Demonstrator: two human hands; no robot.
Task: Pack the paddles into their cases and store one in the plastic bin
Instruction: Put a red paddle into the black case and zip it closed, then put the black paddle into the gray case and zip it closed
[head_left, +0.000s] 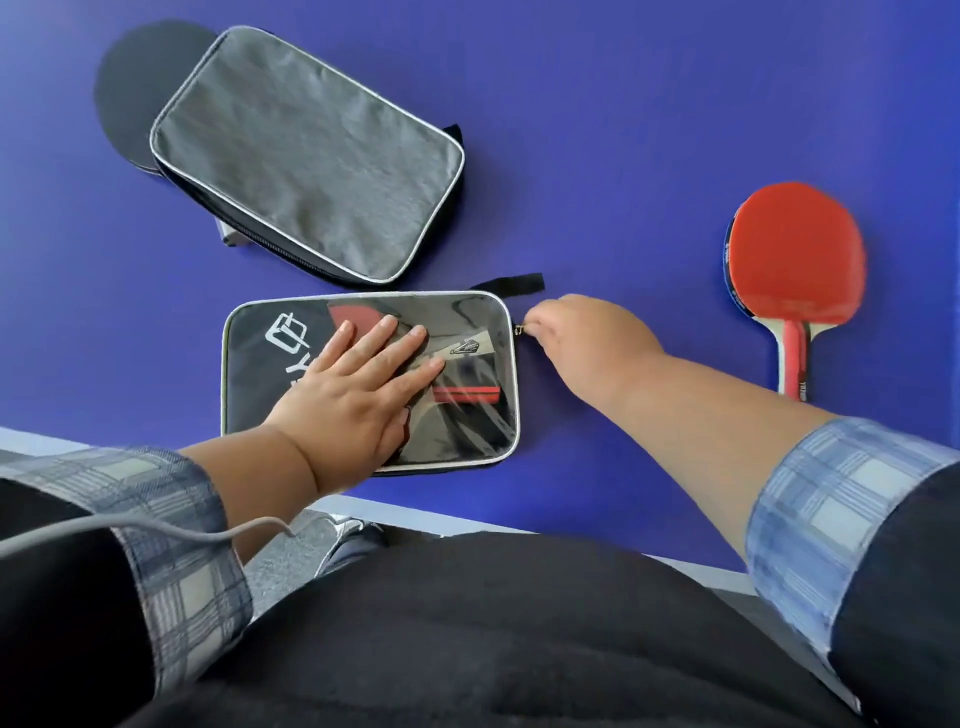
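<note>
- Table (623, 130): flat, matt blue surface. Its near edge carries a white stripe (395, 512) that runs just below the nearer case.
- Open room: a wide bare band of blue lies between the right hand and the red paddle, and more across the far right of the table.
- Clear-front case (467, 431): a rounded rectangle with grey piping and a glossy window, lying flat close to the near edge. A black strap (514, 283) sticks out at its far right corner.
- Packed paddle (467, 394): inside that case, red rubber and a striped handle showing through the window.
- Left hand (358, 384): laid flat on the window, fingers straight and spread, pressing down.
- Right hand (582, 338): fingertips pinched narrowly round the zip pull (519, 328) at the case's right edge.
- Grey case (306, 156): woven fabric with pale piping and a dark zipped side, lying askew beyond the clear-front case, with a small gap between them.
- Black paddle (135, 88): its round, matt blade juts out from under the grey case's far left corner. The handle is hidden.
- Red paddle (795, 254): smooth red rubber, lying uncased well to the right, handle towards the person.
</note>
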